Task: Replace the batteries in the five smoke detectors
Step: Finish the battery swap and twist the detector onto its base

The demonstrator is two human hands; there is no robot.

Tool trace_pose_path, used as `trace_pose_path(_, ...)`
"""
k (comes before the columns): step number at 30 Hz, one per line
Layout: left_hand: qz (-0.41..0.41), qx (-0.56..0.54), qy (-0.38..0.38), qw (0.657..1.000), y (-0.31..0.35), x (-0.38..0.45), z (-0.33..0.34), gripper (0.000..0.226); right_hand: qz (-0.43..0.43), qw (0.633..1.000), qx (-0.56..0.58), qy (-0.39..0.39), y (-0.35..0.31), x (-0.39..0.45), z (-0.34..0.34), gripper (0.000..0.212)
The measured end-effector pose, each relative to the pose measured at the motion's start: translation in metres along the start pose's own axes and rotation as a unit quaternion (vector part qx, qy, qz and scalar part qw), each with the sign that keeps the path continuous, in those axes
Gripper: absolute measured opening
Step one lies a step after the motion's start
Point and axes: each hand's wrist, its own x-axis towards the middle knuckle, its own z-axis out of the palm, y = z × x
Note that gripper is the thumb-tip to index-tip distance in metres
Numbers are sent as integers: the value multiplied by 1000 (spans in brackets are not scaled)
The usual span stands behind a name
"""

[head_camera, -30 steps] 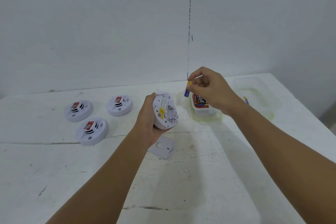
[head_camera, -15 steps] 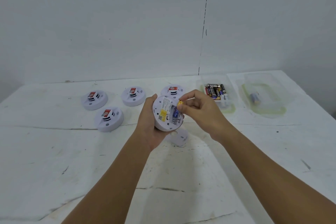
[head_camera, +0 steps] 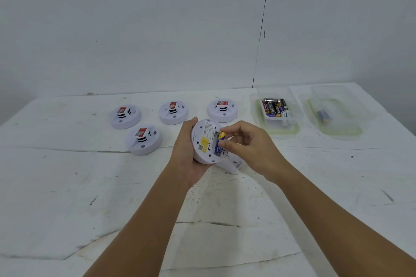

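Note:
My left hand [head_camera: 188, 153] grips a white round smoke detector [head_camera: 206, 141] above the table, its back side toward me with a yellow label and an open battery slot. My right hand [head_camera: 249, 146] pinches a blue and yellow battery [head_camera: 220, 141] at that slot, thumb and forefinger on it. Under the hands a white back cover [head_camera: 231, 164] lies on the table, partly hidden. Several other white detectors lie face up behind: one at the far left [head_camera: 126, 116], one nearer [head_camera: 144, 139], one in the middle [head_camera: 173, 112] and one to the right [head_camera: 222, 110].
A clear plastic tray [head_camera: 290, 128] at the back right holds several batteries [head_camera: 274, 107]. Beside it, a second clear tray [head_camera: 342, 130] holds two blue batteries [head_camera: 323, 116]. The white table [head_camera: 67, 186] meets a white wall behind; its right edge slants down past the trays.
My right hand carried the battery from above the battery tray over to the detector and now holds it in the slot. The camera view shifted and dipped toward the table.

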Motion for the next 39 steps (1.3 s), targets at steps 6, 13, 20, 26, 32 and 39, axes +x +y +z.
trace_pose_path(6,-4,7,11,1000,0,1,1,45,11,1000,-2,-10,1,-2,-2,31)
trace_pose_path(13,-19,13,-6,1000,1,5,4,51,11,1000,18,4,0,-1,-4,33)
trace_pose_path(20,-34,-7,-8,999,1,6,6,50,7,1000,26,15,2,2,-2,37)
trace_pose_path(26,-32,-7,-15,999,-1,-1,14,48,3,999,1,39,7,2,0,41)
trace_pose_path(32,-31,-16,-14,999,-2,1,13,48,-16,999,-28,38,2,-2,-1,37)
trace_pose_path(39,-24,-25,-16,999,-4,-5,13,52,-16,1000,-24,11,1,-6,-5,30)
